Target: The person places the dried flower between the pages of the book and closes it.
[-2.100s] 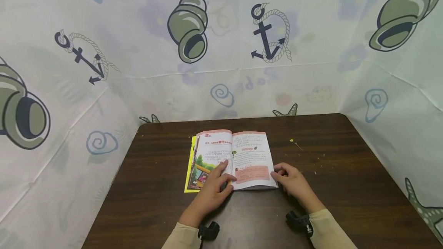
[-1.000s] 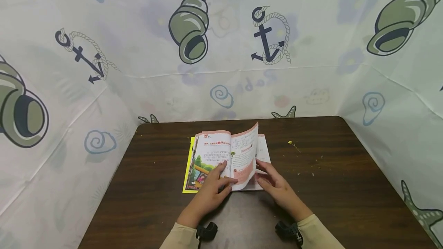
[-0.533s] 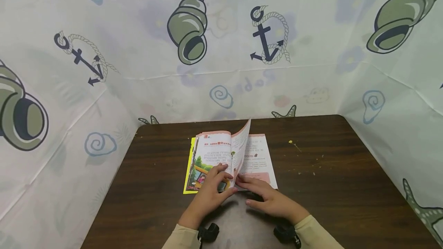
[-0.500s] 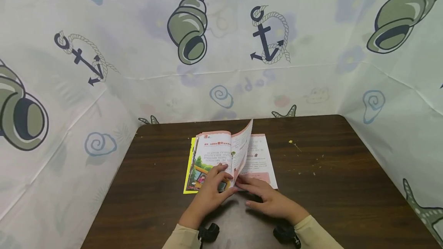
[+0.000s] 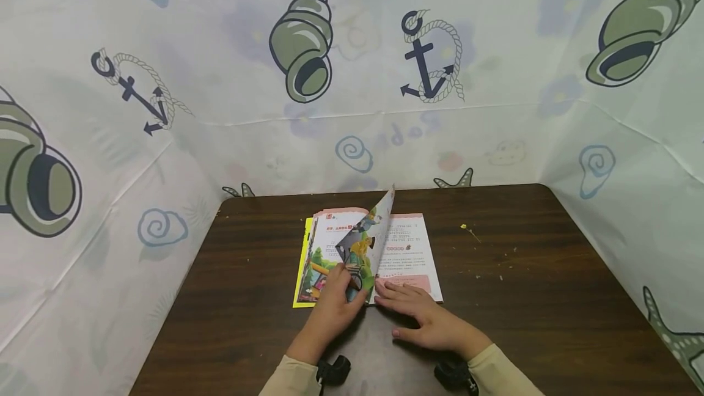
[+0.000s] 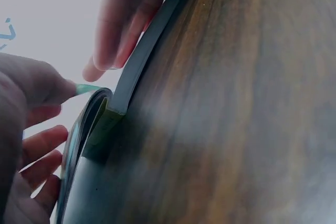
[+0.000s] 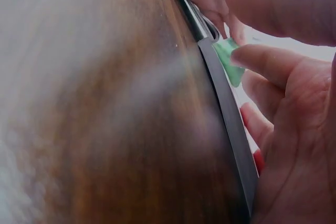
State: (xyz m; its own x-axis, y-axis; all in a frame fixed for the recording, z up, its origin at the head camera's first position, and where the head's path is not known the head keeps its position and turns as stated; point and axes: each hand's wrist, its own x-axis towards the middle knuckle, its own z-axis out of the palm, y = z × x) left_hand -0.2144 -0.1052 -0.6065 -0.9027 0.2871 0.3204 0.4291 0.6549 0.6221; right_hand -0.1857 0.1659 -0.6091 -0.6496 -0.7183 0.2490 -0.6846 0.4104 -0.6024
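An open book (image 5: 409, 243) with a yellow cover edge lies on the table, and one illustrated page (image 5: 363, 249) stands raised and curled leftward near its middle. At the lower part of that page, my left hand (image 5: 332, 310) pinches the paper between thumb and fingers. My right hand (image 5: 431, 319) lies at the lower edge of the right-hand side, its fingers extended over the paper and its thumb apart from them. In the left wrist view, the left thumb (image 6: 52, 85) touches a green bit of the page. In the right wrist view, a right fingertip touches the green page corner (image 7: 229, 61).
The dark wooden table (image 5: 247, 261) extends around the book. A small yellow flower sprig (image 5: 467, 229) and scattered crumbs lie to the right. White patterned sheets (image 5: 385, 139) rise behind the table and at both sides. A black wrist device is on each arm.
The raised page has swung farther left and now shows its illustrated side. My left hand has moved from the left page onto it. My right hand has slid from the right edge toward the middle.
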